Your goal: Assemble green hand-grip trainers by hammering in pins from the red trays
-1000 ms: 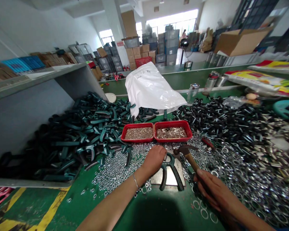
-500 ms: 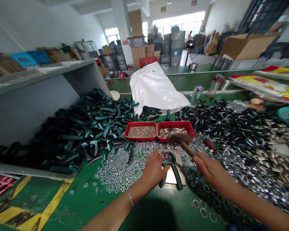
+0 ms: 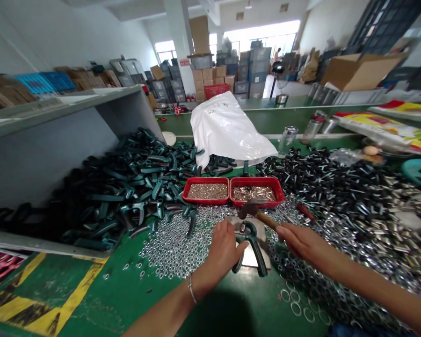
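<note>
Left hand [image 3: 224, 250] closed over green grip [image 3: 250, 236] on steel plate [image 3: 250, 260]; right hand [image 3: 300, 243] wrapped round hammer [image 3: 256, 214], head near plate's far edge. Red trays [image 3: 206, 203] just beyond hold small metal pieces [image 3: 207, 191]; washers [image 3: 171, 252] heaped both sides.

The left hand [image 3: 224, 250] holds a dark green plastic hand grip [image 3: 251, 229] upright-on-its-side against a flat steel plate [image 3: 253, 261], while the right hand [image 3: 301, 243] grips a wooden-handled steel hammer [image 3: 257, 214], its head raised just over the plate. Loose silver steel washers [image 3: 171, 252] surround the plate — two red plastic trays [image 3: 206, 179] of small metal parts sit just beyond.
</note>
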Demonstrator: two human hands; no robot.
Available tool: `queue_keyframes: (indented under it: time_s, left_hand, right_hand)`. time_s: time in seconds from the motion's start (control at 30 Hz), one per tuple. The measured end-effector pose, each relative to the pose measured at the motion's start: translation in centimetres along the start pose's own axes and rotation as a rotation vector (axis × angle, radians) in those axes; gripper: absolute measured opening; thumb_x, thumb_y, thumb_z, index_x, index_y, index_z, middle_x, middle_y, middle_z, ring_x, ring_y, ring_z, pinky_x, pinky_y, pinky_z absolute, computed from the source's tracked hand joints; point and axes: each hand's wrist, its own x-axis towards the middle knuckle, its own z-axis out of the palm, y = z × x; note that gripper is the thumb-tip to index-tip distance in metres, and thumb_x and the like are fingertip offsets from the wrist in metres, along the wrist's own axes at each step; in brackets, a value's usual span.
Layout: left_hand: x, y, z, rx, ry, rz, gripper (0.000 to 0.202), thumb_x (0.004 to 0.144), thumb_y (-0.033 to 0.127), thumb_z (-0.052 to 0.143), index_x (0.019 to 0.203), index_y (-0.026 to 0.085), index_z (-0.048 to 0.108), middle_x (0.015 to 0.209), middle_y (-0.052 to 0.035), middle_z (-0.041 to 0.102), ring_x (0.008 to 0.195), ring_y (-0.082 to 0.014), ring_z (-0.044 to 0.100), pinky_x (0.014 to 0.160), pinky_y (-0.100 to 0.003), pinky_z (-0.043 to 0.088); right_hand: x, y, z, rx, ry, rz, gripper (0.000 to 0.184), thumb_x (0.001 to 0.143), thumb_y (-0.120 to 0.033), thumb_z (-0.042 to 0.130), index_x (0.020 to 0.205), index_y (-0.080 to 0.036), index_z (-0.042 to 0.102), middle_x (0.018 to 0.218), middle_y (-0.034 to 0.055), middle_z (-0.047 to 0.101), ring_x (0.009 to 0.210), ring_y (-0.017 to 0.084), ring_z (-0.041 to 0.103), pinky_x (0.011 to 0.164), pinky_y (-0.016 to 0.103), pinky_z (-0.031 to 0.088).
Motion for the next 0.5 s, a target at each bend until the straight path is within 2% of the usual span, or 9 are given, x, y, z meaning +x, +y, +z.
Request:
queue_keyframes:
  time_s: [0.07,0.17,0.23,0.3,0.4,0.5]
  left_hand:
    - [-1.0,0.4,-0.2,0.062,-0.002,-0.040,0.034,0.083,0.047,0.064,0.098,0.017,0.060,0.104,-0.0144,0.061,0.103,-0.0328,0.056,0.095,-0.049,0.042]
    - [-2.1,1.2,0.4,0.098,-0.150,-0.093,0.033,0.085,0.047,0.060,0.097,0.016,0.061,0.094,-0.0149,0.065,0.088,-0.0320,0.062,0.079,-0.044,0.047]
    - [-2.5,1.4,0.9,0.090,-0.197,-0.101,0.025,0.087,0.037,0.057,0.100,0.016,0.061,0.095,-0.0151,0.066,0.085,-0.0304,0.064,0.073,-0.040,0.047]
    - [-3.0,0.8,0.4,0.083,-0.193,-0.084,0.018,0.088,0.028,0.054,0.100,0.018,0.060,0.098,-0.0145,0.066,0.087,-0.0289,0.065,0.072,-0.037,0.046]
    - [-5.9,-2.2,-2.7,0.107,-0.160,-0.135,0.012,0.089,0.027,0.051,0.094,0.021,0.060,0.097,-0.0111,0.066,0.087,-0.0263,0.065,0.073,-0.034,0.046]
    - [-11.7,-7.9,-7.3,0.174,-0.033,-0.294,0.016,0.093,0.034,0.046,0.094,0.023,0.058,0.093,-0.0071,0.066,0.084,-0.0229,0.065,0.074,-0.033,0.048]
  right_hand:
    - [-0.9,0.4,0.6,-0.020,0.030,0.007,0.049,0.098,-0.061,0.027,0.086,-0.023,0.054,0.070,0.0032,0.063,0.066,0.021,0.062,0.067,0.032,0.045]
    - [-1.6,1.3,1.7,0.006,-0.038,0.014,0.047,0.095,-0.063,0.035,0.084,-0.023,0.057,0.070,0.0037,0.064,0.067,0.022,0.062,0.069,0.033,0.046]
    - [-1.7,1.8,2.2,0.150,-0.106,0.088,0.051,0.094,-0.066,0.033,0.077,-0.023,0.055,0.062,0.0013,0.060,0.058,0.020,0.059,0.061,0.032,0.047]
    - [-1.9,2.1,2.7,0.323,-0.121,0.203,0.054,0.092,-0.070,0.032,0.075,-0.024,0.053,0.056,-0.0013,0.054,0.047,0.016,0.051,0.048,0.030,0.044]
    - [-2.9,3.2,3.7,0.437,-0.039,0.304,0.047,0.084,-0.071,0.049,0.090,-0.024,0.056,0.056,-0.0031,0.053,0.041,0.014,0.047,0.037,0.027,0.039]
    - [-4.6,5.4,5.0,0.448,0.015,0.356,0.046,0.077,-0.067,0.060,0.097,-0.025,0.057,0.046,-0.0051,0.048,0.032,0.013,0.040,0.030,0.025,0.032]
